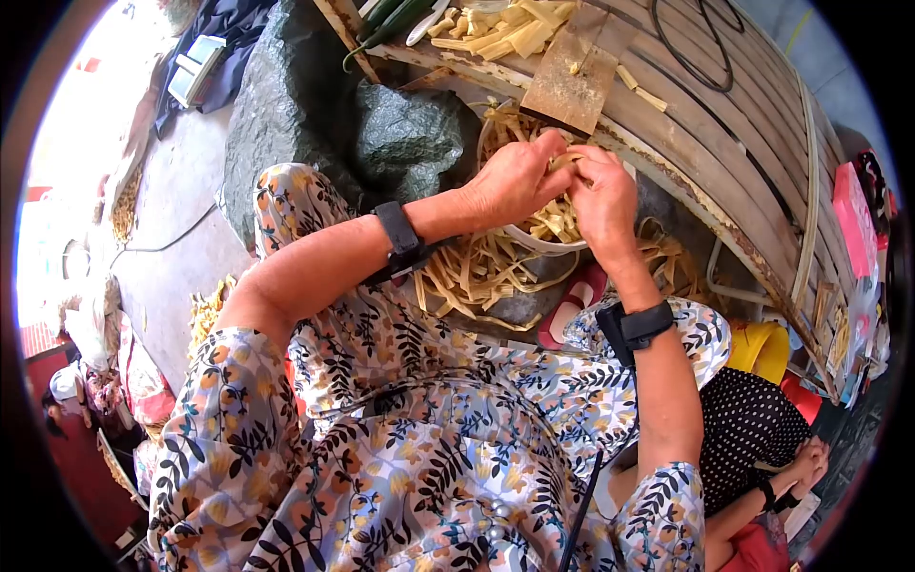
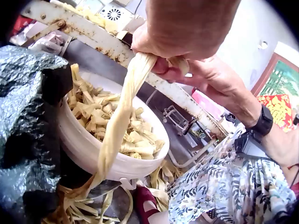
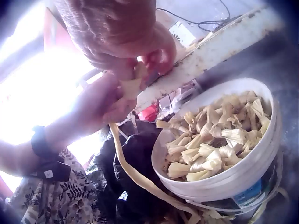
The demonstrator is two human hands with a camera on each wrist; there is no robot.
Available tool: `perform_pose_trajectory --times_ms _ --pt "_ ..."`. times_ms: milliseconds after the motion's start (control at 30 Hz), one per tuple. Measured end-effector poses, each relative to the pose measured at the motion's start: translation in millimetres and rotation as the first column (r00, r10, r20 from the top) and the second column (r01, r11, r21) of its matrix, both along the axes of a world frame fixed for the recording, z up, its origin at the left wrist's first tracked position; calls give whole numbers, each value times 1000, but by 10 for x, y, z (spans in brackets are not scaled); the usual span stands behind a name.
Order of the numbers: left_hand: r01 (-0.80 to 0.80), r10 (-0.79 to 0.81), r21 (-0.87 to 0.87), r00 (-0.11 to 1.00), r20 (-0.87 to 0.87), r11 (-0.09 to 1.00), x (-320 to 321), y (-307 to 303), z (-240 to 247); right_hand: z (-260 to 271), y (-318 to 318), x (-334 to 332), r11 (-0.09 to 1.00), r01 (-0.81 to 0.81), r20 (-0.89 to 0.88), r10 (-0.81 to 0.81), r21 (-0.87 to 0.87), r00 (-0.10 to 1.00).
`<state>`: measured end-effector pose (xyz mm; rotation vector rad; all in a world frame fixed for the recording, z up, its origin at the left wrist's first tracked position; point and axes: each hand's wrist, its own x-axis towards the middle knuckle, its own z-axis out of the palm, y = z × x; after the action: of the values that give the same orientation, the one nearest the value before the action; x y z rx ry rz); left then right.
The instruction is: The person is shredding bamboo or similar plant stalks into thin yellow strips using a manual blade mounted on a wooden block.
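Both hands meet above a white bucket (image 2: 79, 135) filled with knotted pale strips (image 3: 210, 144). My left hand (image 1: 519, 181) pinches a long pale strip (image 2: 119, 116), which hangs from it past the bucket's side to the loose strips below. Close against it, my right hand (image 1: 604, 195) holds the folded end of the same strip between thumb and fingers. In the right wrist view a small bit of strip (image 3: 133, 86) shows between the two hands, and the fingertips are partly hidden.
A slatted bench (image 1: 705, 143) with a rusty edge stands beyond the bucket, bearing a wooden board (image 1: 572, 81) and cut pale pieces (image 1: 505, 29). Dark green plastic bags (image 1: 405, 129) are left of the bucket. Loose strips (image 1: 477, 276) lie below it. Another person's hands (image 1: 810, 462) show at lower right.
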<state>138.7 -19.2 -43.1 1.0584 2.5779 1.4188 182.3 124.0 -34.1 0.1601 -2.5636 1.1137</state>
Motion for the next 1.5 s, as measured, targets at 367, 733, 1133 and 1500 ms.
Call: perform_pose_trajectory --times_ms 367,733,1133,1500 --pt "-91 -423 487 375 825 869 -80 -92 193 262 468 -132 507 229 268 4 -831 964" --pt "-68 -560 563 59 826 823 -219 -185 139 217 441 -171 649 224 334 50 -727 941" --pt "-88 -586 582 -37 809 809 -326 -249 223 302 185 -224 533 114 334 337 -838 880" --pt "148 -212 158 800 562 976 -599 -301 409 341 344 -453 450 256 361 165 -856 918"
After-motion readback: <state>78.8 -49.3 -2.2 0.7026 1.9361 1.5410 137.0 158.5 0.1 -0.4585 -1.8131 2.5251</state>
